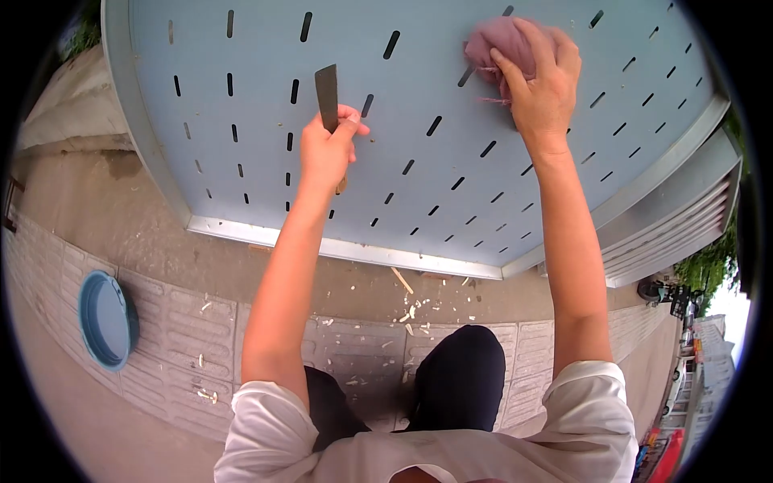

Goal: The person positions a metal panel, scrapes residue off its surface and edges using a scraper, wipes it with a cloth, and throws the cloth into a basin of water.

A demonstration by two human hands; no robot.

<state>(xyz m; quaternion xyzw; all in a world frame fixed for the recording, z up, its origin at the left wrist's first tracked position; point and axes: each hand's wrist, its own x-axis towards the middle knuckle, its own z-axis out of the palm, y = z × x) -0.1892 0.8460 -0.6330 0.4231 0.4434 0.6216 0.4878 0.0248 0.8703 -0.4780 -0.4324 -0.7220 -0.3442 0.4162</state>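
My left hand [328,149] is closed around a scraper [327,95], its dark flat blade pointing away from me. The end of a wooden handle shows below the fist. Under both hands lies a large blue-grey slotted panel [435,165] with a raised metal rim. My right hand [543,84] grips a bunched, dusty-pink rag [503,47] against the panel's far right part. Loose threads hang from the cloth, and my palm hides some of it. A few small crumbs dot the panel near the scraper.
A blue plastic basin [107,320] stands on the paving at the left. Pale scraps [411,310] are scattered on the ground before my knees, with a thin wooden stick [402,280] by the rim. A ridged metal piece [668,241] lies right of the panel; a parked motorbike [672,296] is beyond.
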